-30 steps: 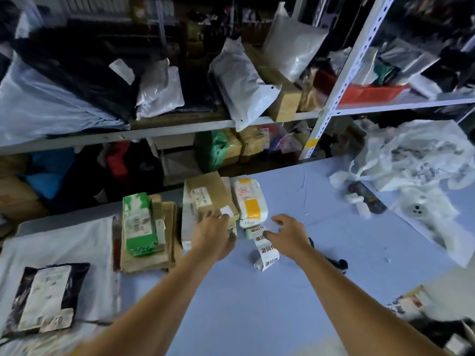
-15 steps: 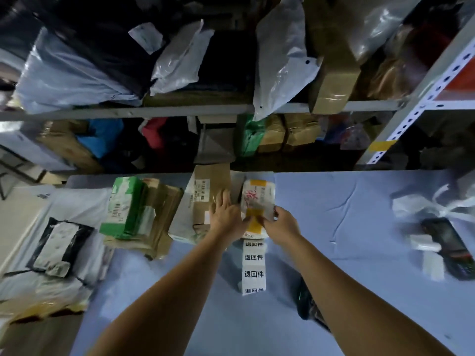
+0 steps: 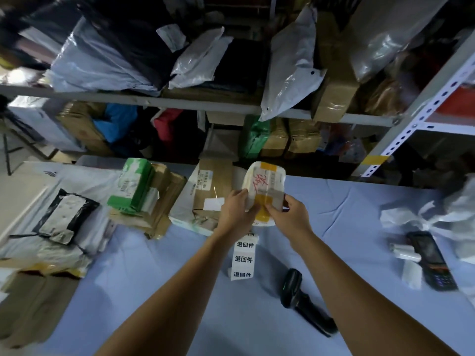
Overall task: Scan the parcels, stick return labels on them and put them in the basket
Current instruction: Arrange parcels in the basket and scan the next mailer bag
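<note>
Parcel: small white packet [image 3: 264,186], raised above table [image 3: 334,217] for labelling.
Left hand [image 3: 235,211]: grips packet's left edge, steadying.
Right hand [image 3: 290,214]: pinches its near edge.
Label strip [image 3: 243,258]: just below, within reach.

Label strip [image 3: 243,258] on the table [image 3: 334,217], scanner [image 3: 303,299] right, boxes [image 3: 146,194] left.

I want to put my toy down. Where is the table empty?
Bare blue table lies between the label strip and the cardboard at the left edge, and between the right hand and the handheld terminal. The left side, around the green box, is crowded.
</note>
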The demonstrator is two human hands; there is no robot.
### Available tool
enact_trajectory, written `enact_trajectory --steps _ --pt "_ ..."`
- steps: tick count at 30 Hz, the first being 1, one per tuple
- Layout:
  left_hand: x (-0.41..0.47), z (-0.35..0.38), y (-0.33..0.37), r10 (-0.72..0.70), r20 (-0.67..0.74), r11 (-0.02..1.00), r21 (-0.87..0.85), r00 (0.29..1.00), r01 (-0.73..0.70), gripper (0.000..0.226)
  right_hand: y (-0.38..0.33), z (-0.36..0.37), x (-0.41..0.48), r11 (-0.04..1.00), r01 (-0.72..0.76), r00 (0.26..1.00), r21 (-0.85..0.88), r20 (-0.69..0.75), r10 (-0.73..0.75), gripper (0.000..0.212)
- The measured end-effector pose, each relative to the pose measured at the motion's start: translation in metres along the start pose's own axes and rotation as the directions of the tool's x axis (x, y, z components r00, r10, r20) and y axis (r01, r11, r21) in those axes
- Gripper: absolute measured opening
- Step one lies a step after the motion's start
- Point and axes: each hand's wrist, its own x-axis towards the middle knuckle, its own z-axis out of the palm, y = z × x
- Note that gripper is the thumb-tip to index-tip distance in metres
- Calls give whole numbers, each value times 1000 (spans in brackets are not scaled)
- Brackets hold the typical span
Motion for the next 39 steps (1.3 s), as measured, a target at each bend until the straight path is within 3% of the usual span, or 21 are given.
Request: enact_trajectory --steps 4,9,12,17,22,24,32,34,35,37,39 --pt "-52 -19 8 -6 -97 988 -154 995 -10 31 -22 -12 -39 992 114 993 -57 1 -114 46" --pt "-145 -28 -5 -96 -112 917 -395 989 45 19 -22 -13 -97 951 270 962 -149 91 -259 51" --pt "-207 -22 -21 -164 -166 901 -428 972 79 17 0 -3 -132 953 259 953 -157 201 -226 57" --pt "-279 3 -54 -286 -40 883 -398 957 248 23 40 12 -176 965 208 907 -160 402 -129 60" --pt "-308 25 -72 -445 56 779 -469 894 417 10 69 22 -191 960 173 868 -219 495 -44 62" --pt "-311 35 -75 -495 78 735 -493 866 465 21 78 23 -190 954 172 859 -245 512 -23 64" --pt "-307 50 -76 -455 113 805 -372 883 462 30 86 16 -176 953 181 802 -243 598 0 58" --pt "-303 37 -78 -479 100 809 -337 872 482 20 88 14 -175 943 196 823 -270 567 -8 59" --pt "-299 29 -80 -486 29 832 -291 874 472 15 89 12 -174 939 197 868 -282 495 -33 56" --pt "-288 12 -85 -466 -152 879 -192 872 436 22 92 4 -172 940 186 963 -285 242 -118 43" --pt "-271 -3 -86 -426 -250 905 -132 869 405 40 99 -8 -167 914 180 982 -364 11 -189 28"
